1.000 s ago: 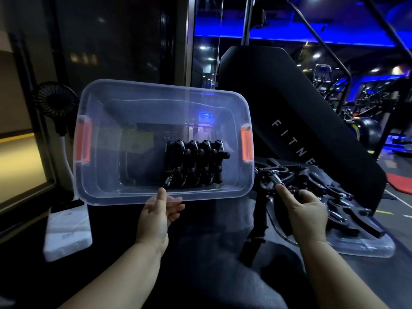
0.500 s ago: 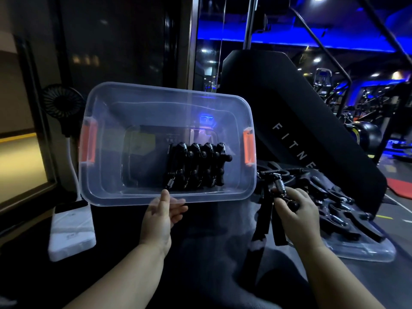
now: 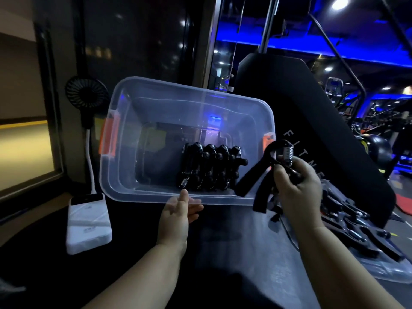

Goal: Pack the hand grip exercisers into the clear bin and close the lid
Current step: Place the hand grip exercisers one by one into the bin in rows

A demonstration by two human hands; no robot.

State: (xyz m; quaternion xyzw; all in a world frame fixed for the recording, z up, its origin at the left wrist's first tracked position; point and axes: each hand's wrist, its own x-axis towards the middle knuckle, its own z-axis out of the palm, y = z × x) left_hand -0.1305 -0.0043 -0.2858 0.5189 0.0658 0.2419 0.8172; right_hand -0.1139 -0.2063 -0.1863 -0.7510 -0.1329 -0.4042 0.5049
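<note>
Two hands: both bare, both occupied, seen from just behind the person's shoulders.
Left hand (image 3: 176, 216): pinches the near rim of the clear bin (image 3: 124, 172); the thumb lies up against the wall and the other fingers curl under the rim, showing faintly through the plastic.
Clear bin: lidless, tipped so that its opening faces the person; it extends up and away from the left fingertips.
Orange latches (image 3: 109, 137): one on each short end of the bin, well apart from the left fingers; the right-end latch sits just beside the right fingers.
Packed exercisers (image 3: 209, 168): a tight row of black hand grips with metal springs, inside the bin directly beyond the left thumb tip, separated from it by the clear wall.
Right hand (image 3: 298, 192): fingers curled round the spring end of one exerciser.
Held exerciser (image 3: 263, 175): its coil sits just above the right fingertips; its two black handles splay down and to the left of them, one crossing the bin's near right corner. Whether that handle touches the bin cannot be told.
Loose exercisers (image 3: 356, 230): a black heap on a clear plastic tray (image 3: 390, 273), below and to the right of the right wrist.
Surroundings: small black fan (image 3: 85, 94) and white power bank (image 3: 89, 221), both well to the left of the left fingers.
</note>
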